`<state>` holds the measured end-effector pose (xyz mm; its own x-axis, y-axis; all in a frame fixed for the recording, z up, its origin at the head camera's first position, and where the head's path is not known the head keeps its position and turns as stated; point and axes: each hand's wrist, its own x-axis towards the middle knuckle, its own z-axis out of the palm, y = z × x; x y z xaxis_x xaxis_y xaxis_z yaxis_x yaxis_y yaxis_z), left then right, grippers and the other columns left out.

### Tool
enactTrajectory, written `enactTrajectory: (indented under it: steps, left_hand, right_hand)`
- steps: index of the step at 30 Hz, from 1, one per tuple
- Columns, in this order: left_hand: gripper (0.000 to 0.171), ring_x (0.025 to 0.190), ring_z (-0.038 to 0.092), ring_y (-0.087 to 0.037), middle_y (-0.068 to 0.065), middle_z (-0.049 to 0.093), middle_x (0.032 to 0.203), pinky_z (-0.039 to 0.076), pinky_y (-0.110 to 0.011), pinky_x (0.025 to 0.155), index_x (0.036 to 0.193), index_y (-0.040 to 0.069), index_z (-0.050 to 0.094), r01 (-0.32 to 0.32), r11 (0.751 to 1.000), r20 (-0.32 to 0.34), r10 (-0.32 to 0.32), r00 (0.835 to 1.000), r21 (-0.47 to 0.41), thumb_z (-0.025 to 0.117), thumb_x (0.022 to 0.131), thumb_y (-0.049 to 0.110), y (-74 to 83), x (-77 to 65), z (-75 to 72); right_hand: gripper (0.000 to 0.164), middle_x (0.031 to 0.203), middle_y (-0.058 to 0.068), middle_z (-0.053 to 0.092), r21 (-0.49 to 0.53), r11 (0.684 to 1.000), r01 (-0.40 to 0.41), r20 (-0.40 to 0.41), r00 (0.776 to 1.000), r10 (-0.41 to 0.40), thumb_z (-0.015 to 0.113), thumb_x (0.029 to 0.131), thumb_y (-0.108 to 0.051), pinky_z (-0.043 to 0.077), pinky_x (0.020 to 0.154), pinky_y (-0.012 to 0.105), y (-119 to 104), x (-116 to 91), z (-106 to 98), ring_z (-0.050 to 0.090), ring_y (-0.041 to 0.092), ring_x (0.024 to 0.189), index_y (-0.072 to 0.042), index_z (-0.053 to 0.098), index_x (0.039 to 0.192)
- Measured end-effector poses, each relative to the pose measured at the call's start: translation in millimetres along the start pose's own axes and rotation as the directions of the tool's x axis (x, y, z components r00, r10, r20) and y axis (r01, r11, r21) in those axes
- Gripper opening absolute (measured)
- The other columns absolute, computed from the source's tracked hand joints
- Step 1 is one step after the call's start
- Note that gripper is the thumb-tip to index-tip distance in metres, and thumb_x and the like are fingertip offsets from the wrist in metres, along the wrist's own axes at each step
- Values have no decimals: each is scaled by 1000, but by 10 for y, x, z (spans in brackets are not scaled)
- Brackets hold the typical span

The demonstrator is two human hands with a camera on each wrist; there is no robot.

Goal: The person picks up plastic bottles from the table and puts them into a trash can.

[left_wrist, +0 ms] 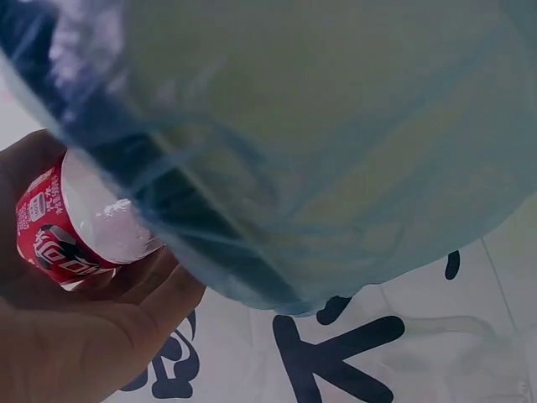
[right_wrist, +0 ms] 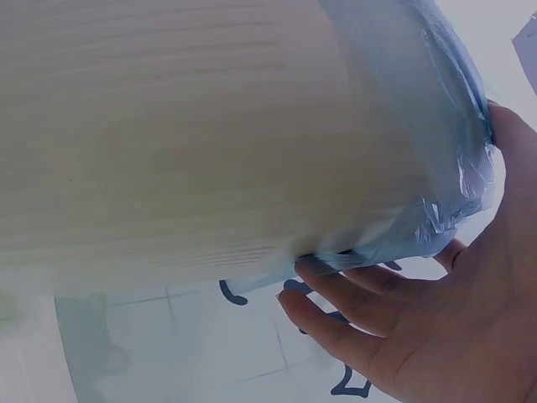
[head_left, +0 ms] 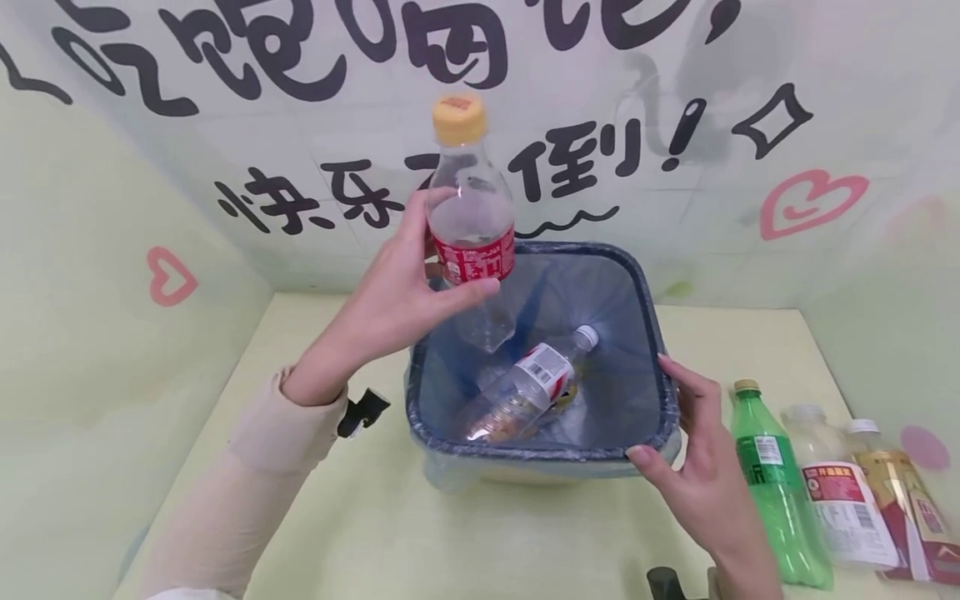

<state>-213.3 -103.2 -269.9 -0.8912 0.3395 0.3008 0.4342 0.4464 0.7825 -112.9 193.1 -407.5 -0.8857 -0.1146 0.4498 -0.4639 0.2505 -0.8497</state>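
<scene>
My left hand (head_left: 397, 287) grips a clear plastic bottle (head_left: 472, 217) with a yellow cap and a red label, holding it upright over a trash bin (head_left: 652, 308). The left wrist view shows the bottle's red label (left_wrist: 50, 231) within the curled left hand (left_wrist: 92, 327). The bin's dark rim is covered by a thin bluish liner. My right hand (head_left: 705, 467) holds the bin's near right corner, thumb at the rim. In the right wrist view, the right hand (right_wrist: 419, 327) has its fingers against the bin's outer side. Inside lies a clear bottle (head_left: 536, 379) with a white cap.
To the right of the bin lie a green bottle (head_left: 776, 483), a whitish bottle (head_left: 840, 492) with a red and white label, and a gold and red package (head_left: 900, 508) with a white cap. A wall (head_left: 300, 150) with black lettering rises behind the bin.
</scene>
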Motion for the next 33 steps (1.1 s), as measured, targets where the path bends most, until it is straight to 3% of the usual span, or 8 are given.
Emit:
enactTrajectory:
  steps: [8,13,16,22,25,27,30,33]
  left_hand:
    - [85,116,58,-19,-8,55,133,50,-39,94,146,10,28,24,997,48,-28,998,69,83,82,19,-183,112,58]
    - [86,112,60,-21,-10,57,130,53,-39,89,145,10,27,27,994,84,-36,996,106,83,81,17,-264,128,83]
    - [82,108,61,-20,-10,58,126,54,-37,87,142,9,30,-25,992,96,14,995,123,83,80,15,-303,137,113]
    - [74,111,56,-20,-8,58,124,46,-39,95,134,5,44,-132,969,81,118,990,209,87,76,20,-364,150,174]
    - [87,130,45,-22,-8,50,142,38,-44,107,144,9,40,-102,949,61,87,994,299,87,75,33,-366,135,179]
    - [99,145,28,-23,-5,37,155,26,-47,116,152,14,31,-88,931,59,71,996,354,86,75,43,-352,124,172]
    - [113,152,4,-24,-1,20,164,10,-53,120,159,19,17,-127,896,93,96,991,426,82,74,55,-309,122,157]
    - [118,152,-4,-25,-1,13,166,3,-57,119,161,21,9,-192,855,158,131,979,481,78,75,62,-262,123,155]
  right_hand:
    - [86,140,14,52,-2,1000,-4,-5,1000,4,74,78,2,39,99,21,12,2,-1,54,15,117,-13,33,152]
    - [85,141,13,51,2,1000,3,-2,1000,-3,74,79,2,39,98,20,5,1,9,53,16,117,-12,33,152]
    - [86,142,11,50,1,1000,3,-5,1000,-3,74,78,2,39,98,19,1,-3,11,53,15,117,-12,33,152]
    - [85,142,14,50,0,1000,10,-3,1000,-10,74,79,1,40,97,19,-1,-15,13,53,15,117,-11,32,152]
    - [86,141,15,50,-1,1000,3,7,1000,-3,73,79,3,40,97,19,10,-18,9,53,15,117,-12,32,153]
    - [88,141,16,50,-8,1000,3,18,1000,-3,73,78,5,40,98,19,20,-17,3,53,14,118,-12,31,153]
    - [88,141,16,50,-23,1000,5,29,1000,-4,72,78,6,39,99,19,36,-17,-8,53,12,119,-12,29,153]
    - [88,141,17,50,-36,999,13,30,999,-12,72,79,5,39,99,18,49,-14,-15,53,12,118,-11,29,153]
